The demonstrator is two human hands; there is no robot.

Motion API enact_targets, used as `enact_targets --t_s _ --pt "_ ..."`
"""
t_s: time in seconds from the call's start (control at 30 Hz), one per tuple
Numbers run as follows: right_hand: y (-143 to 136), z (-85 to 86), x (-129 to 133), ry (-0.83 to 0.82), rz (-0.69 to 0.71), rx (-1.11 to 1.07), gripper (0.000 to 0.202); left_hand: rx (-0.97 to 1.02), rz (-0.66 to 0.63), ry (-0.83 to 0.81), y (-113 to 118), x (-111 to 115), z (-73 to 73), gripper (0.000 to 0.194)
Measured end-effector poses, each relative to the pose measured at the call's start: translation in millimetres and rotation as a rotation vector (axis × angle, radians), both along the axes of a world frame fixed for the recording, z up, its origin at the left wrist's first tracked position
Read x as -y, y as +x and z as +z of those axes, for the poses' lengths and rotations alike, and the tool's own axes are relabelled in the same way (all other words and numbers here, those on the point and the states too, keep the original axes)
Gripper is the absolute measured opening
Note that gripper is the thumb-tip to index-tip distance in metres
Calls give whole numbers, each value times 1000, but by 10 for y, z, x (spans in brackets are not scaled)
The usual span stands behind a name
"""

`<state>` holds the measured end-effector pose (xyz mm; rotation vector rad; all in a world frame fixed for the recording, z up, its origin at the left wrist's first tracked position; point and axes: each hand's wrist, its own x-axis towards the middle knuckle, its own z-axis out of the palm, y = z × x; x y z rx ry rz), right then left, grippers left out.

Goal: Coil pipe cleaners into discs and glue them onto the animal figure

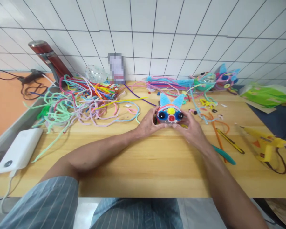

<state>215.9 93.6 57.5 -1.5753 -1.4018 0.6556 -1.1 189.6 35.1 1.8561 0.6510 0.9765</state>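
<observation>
Between my two hands is a small craft animal figure (171, 117) with pointed light-blue ears, black button eyes on blue patches, a yellow dot on its forehead and a red nose. Its face is turned toward me. My left hand (149, 123) closes on its left side, thumb along the bottom front. On the other side, my right hand (192, 128) grips it the same way, with the thumbs nearly meeting. The fingers behind the figure are partly hidden. Just right of my right forearm lie a teal strip (224, 155) and a yellow utility knife (230, 141).
Loose pipe cleaners (62, 108) spread over the left of the table, near a white power bank (19, 149) and a red flask (49, 60). A yellow glue gun (264, 141) lies right. Another eared figure (225, 78) and a phone (116, 68) stand by the tiled wall.
</observation>
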Motion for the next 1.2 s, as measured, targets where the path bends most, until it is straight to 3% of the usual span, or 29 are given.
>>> enact_targets --t_s 0.67,0.77,0.9,0.97,1.1,1.2 --pt "-46 119 35 -47 -20 37 71 3 10 -24 -7 25 48 94" --pt "-6 150 49 13 -86 34 64 53 28 -34 -45 52 99 98" --pt "71 203 71 154 -236 -62 45 87 79 -3 -102 61 119 83" --pt "96 211 73 187 -265 -93 43 70 70 -9 -104 54 103 84" --pt "77 176 47 88 -140 -65 51 11 11 -14 -56 32 48 102" --pt "25 128 22 -5 -30 43 63 -7 -21 1 -25 14 21 101"
